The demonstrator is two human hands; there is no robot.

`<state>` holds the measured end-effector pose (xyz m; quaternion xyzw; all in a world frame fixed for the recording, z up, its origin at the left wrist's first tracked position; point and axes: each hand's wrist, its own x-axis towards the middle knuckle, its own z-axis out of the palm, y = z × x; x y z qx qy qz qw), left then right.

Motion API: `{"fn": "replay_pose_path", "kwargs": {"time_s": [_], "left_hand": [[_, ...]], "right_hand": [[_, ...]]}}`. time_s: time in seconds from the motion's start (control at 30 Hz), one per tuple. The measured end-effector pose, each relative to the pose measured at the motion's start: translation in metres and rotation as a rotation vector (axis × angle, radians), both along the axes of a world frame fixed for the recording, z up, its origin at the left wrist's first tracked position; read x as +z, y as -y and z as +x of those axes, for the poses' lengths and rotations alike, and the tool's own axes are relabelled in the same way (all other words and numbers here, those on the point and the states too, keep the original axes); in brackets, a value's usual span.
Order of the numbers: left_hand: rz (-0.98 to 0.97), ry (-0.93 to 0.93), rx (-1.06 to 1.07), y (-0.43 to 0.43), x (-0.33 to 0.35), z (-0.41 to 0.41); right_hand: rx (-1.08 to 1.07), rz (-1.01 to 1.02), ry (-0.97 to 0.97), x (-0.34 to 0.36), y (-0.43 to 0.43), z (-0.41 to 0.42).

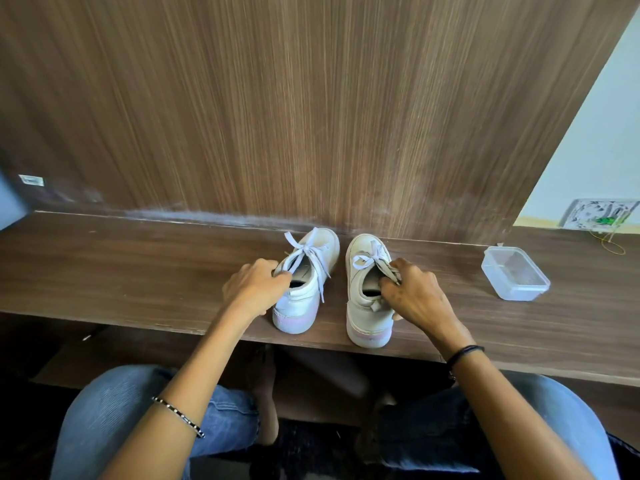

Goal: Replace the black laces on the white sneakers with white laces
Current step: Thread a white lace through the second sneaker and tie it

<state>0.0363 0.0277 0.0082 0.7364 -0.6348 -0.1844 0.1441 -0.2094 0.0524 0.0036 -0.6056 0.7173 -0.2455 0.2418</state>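
Observation:
Two white sneakers stand side by side on the wooden shelf, toes toward the wall. Both carry white laces tied in bows. The left sneaker has its bow over the tongue, with one loose end hanging down its right side. My left hand grips this shoe's collar at the left side. The right sneaker has its bow near the toe end. My right hand pinches a lace end at that shoe's opening. No black laces are in view.
A clear plastic container with its lid on sits on the shelf to the right. A wood-panel wall rises right behind the shoes. An open wall socket with loose wires is at far right. My knees in jeans are under the shelf.

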Motion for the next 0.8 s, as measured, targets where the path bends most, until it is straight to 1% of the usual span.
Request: {"fn": "replay_pose_path", "kwargs": {"time_s": [0.2, 0.37, 0.57, 0.7, 0.8], "left_hand": [[-0.047, -0.022, -0.076, 0.001, -0.009, -0.027], [-0.107, 0.032, -0.073, 0.003, -0.016, -0.033], [-0.067, -0.008, -0.056, 0.0, -0.012, -0.033], [-0.02, 0.064, -0.093, 0.004, -0.004, -0.037], [-0.021, 0.113, -0.111, 0.004, 0.0, -0.043]], "right_hand": [[0.01, -0.04, -0.01, -0.003, -0.001, 0.003], [0.002, -0.078, -0.002, -0.007, 0.001, 0.004], [-0.031, -0.054, 0.053, -0.007, 0.0, 0.004], [-0.047, -0.035, 0.018, -0.004, 0.004, 0.008], [-0.091, -0.031, 0.007, -0.001, 0.003, 0.013]]}}
